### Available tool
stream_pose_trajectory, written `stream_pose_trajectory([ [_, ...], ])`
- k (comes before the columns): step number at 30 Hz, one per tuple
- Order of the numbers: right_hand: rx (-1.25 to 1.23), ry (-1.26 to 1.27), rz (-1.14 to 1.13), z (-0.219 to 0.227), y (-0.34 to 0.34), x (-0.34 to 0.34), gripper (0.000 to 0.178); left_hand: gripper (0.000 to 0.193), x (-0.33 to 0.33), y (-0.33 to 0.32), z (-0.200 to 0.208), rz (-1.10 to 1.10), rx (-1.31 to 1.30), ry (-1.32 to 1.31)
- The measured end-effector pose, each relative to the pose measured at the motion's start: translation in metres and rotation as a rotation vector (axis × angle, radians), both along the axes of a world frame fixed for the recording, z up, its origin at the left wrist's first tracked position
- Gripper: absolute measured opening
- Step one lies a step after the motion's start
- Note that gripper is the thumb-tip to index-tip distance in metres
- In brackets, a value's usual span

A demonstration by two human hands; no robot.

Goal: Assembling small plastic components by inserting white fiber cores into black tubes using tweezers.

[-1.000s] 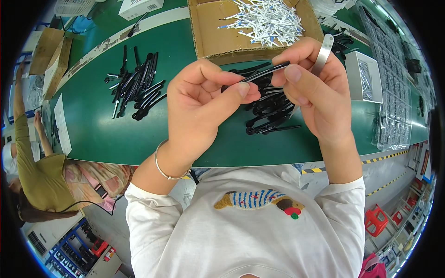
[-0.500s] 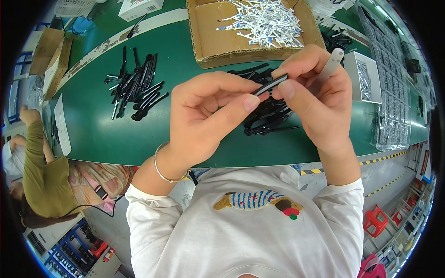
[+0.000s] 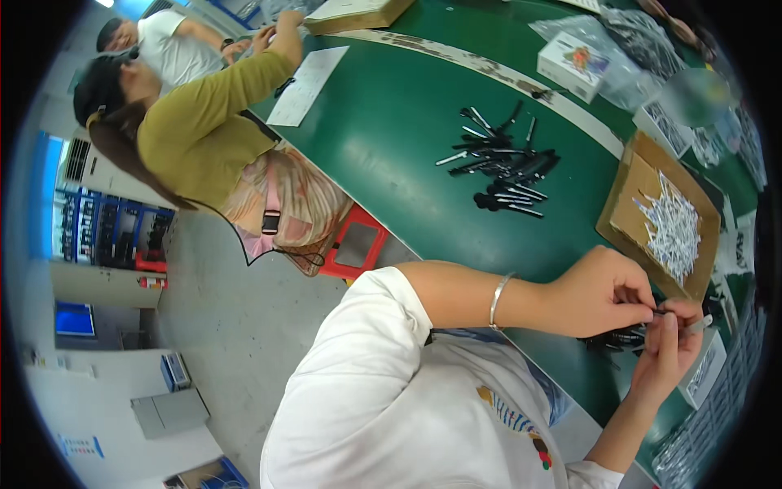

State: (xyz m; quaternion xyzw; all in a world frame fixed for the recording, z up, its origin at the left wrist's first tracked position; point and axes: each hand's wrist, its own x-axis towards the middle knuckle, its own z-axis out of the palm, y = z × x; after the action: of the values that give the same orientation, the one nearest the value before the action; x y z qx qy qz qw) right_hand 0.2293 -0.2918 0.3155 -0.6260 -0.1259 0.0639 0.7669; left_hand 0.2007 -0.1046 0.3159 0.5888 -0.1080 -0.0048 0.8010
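Note:
My left hand (image 3: 599, 295), with a bangle on its wrist, and my right hand (image 3: 669, 352) meet above the near right part of the green table (image 3: 407, 155). Between their fingertips they pinch a slim black piece (image 3: 658, 313), mostly covered by the fingers. A flat, pale strip-like tool (image 3: 699, 325) also sticks out of my right hand. Under and beside the hands lies a heap of similar black pieces (image 3: 621, 339), partly hidden. Another pile of black pieces (image 3: 507, 167), some with silvery faces, lies further left on the table.
Beyond my hands stands a cardboard box (image 3: 617, 196) holding many white strips (image 3: 672, 228). A small white box (image 3: 705, 371) and clear plastic trays (image 3: 707, 436) lie right. A co-worker in an olive top (image 3: 208, 110) sits left by a paper sheet (image 3: 309, 85) and red stool (image 3: 358, 236).
The view has swung left, so my hands now appear at the lower right and the co-workers show more fully. Both hands still pinch the black piece; the pale tool stays in my right hand.

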Motion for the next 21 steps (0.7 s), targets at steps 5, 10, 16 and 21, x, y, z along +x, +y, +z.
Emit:
stream_pose_trajectory([
  [5,0.009,0.004,0.001,0.0,0.0046,0.0034,0.011,0.005,0.0032,0.0027,-0.0008,-0.003,0.009,-0.028],
  [10,0.053,-0.012,0.001,-0.0009,0.0084,0.0034,0.011,0.006,0.0021,0.0051,-0.0001,-0.034,-0.021,-0.026],
  [16,0.089,-0.022,0.088,0.0003,0.0083,0.0028,0.012,0.008,-0.0028,0.0053,0.0042,-0.027,0.018,-0.048],
  [21,0.071,-0.028,0.097,0.0025,-0.0007,-0.0013,0.013,0.009,-0.0026,0.0,0.0026,-0.068,-0.003,-0.058],
])
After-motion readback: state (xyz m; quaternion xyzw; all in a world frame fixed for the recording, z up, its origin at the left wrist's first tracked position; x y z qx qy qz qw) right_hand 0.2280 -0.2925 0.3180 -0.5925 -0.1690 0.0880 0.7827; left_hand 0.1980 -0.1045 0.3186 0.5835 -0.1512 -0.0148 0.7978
